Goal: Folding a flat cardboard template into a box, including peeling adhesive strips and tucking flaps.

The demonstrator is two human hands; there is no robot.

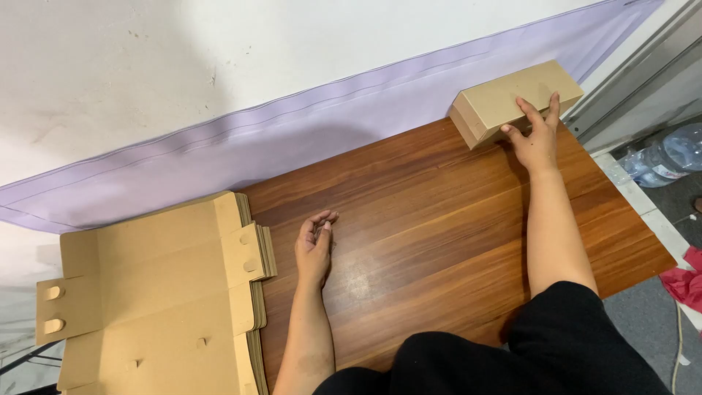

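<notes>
My right hand [536, 132] reaches to the far right corner of the wooden table [439, 234], its fingers spread on the top and near side of a closed brown cardboard box [497, 99]. The box sits against the lilac wall strip. My left hand [314, 245] rests flat on the table with fingers loosely apart, holding nothing. It lies just right of a stack of flat, unfolded cardboard box blanks [161, 292] at the table's left end.
A white wall with a lilac band [307, 124] runs behind the table. Past the table's right edge are a metal frame [636, 66], plastic water bottles [662, 157] on the floor and a red crumpled item [687, 281].
</notes>
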